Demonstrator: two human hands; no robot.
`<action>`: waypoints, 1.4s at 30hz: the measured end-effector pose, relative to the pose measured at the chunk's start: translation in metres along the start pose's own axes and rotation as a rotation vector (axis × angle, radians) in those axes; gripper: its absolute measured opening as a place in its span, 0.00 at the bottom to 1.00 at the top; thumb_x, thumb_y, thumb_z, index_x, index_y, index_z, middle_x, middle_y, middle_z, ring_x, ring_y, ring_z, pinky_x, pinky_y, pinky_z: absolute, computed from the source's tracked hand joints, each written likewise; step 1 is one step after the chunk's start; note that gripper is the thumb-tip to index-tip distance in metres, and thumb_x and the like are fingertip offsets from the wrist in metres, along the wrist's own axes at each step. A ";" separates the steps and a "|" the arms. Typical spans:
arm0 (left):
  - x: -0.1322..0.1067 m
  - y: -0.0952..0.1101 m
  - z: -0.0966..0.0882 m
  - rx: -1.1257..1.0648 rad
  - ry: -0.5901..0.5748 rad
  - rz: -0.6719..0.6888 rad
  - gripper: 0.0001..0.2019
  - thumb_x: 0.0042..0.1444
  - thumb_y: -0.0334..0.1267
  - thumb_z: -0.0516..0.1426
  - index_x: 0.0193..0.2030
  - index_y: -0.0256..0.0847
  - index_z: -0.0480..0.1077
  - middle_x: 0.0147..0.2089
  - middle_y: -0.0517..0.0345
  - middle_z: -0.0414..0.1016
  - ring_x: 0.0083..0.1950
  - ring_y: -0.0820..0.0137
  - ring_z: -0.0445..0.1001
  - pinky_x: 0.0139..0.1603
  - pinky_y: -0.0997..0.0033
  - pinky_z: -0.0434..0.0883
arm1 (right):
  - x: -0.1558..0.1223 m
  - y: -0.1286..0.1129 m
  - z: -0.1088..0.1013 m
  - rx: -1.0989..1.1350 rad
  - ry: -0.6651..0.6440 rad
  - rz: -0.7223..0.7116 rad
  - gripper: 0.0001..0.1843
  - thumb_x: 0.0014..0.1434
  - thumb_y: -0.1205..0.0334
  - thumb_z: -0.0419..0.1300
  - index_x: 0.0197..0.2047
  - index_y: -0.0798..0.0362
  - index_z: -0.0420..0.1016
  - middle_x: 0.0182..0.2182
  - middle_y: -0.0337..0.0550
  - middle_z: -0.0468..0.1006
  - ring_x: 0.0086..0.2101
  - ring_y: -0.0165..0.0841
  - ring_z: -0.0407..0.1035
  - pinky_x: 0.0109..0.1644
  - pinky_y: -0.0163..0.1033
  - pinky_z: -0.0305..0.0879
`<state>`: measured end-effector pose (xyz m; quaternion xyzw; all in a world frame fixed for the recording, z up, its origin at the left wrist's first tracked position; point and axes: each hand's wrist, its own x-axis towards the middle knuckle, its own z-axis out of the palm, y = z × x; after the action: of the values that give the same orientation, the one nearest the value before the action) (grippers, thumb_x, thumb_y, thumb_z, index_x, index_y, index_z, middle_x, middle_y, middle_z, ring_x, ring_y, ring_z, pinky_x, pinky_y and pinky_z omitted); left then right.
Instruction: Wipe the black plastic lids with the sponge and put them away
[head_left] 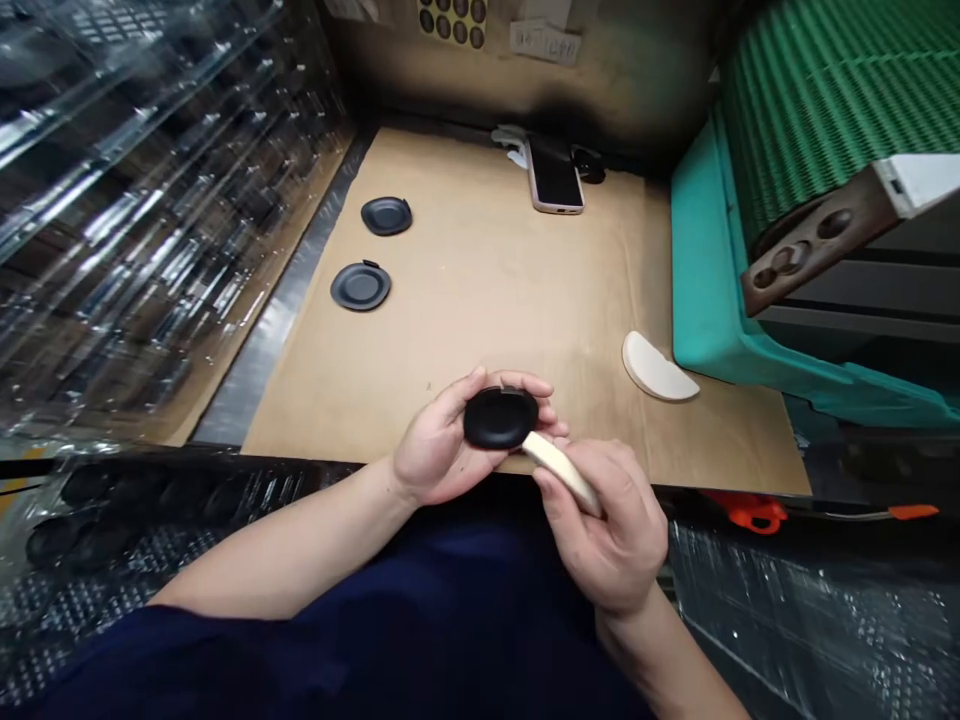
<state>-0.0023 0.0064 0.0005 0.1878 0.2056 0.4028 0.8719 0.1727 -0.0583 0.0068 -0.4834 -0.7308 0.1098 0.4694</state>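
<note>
A small black round lid-like piece with a tab on its far edge rests in my left hand, whose fingers curl around it. My right hand grips a cream-white pad, perhaps foam or felt, and its tip meets or nearly meets the right edge of the black piece. Two similar dark pieces, one farther back and one nearer, lie on the left of the cardboard sheet. To the right lies a white half-moon pad.
A phone lies at the back of the cardboard. On the right stands a teal crate beside green ridged material. Stacked clear plastic trays rise at the left. An orange-handled tool sits below the table's front edge.
</note>
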 end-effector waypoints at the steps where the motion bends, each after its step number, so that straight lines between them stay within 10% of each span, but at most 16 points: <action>1: 0.000 -0.001 0.000 -0.018 -0.020 -0.002 0.28 0.69 0.55 0.45 0.51 0.37 0.78 0.48 0.43 0.80 0.56 0.55 0.77 0.66 0.51 0.66 | 0.002 -0.002 0.003 -0.056 -0.037 -0.038 0.20 0.60 0.72 0.66 0.55 0.49 0.73 0.42 0.47 0.81 0.39 0.37 0.76 0.42 0.44 0.74; 18: -0.001 -0.005 -0.005 -0.051 -0.112 0.078 0.26 0.68 0.43 0.44 0.68 0.39 0.66 0.70 0.44 0.69 0.73 0.53 0.64 0.76 0.47 0.53 | 0.019 -0.013 0.020 -0.254 -0.224 -0.139 0.14 0.64 0.70 0.61 0.53 0.57 0.73 0.36 0.48 0.80 0.34 0.36 0.74 0.38 0.41 0.71; 26: -0.003 -0.003 -0.004 -0.051 -0.062 0.093 0.21 0.66 0.43 0.45 0.49 0.38 0.77 0.62 0.44 0.76 0.72 0.52 0.65 0.75 0.47 0.56 | 0.016 -0.011 0.023 -0.294 -0.211 -0.047 0.12 0.66 0.67 0.60 0.53 0.56 0.73 0.35 0.47 0.78 0.32 0.34 0.73 0.35 0.39 0.72; 42: -0.002 -0.002 -0.002 -0.021 -0.120 0.002 0.39 0.66 0.69 0.38 0.48 0.38 0.76 0.64 0.40 0.74 0.72 0.49 0.65 0.75 0.45 0.55 | 0.020 -0.012 0.032 -0.108 -0.133 -0.157 0.15 0.65 0.70 0.61 0.54 0.55 0.72 0.39 0.50 0.80 0.40 0.39 0.77 0.45 0.46 0.78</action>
<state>-0.0034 0.0039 -0.0020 0.2026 0.1485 0.3940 0.8841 0.1382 -0.0386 0.0090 -0.4408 -0.8008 0.0649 0.4002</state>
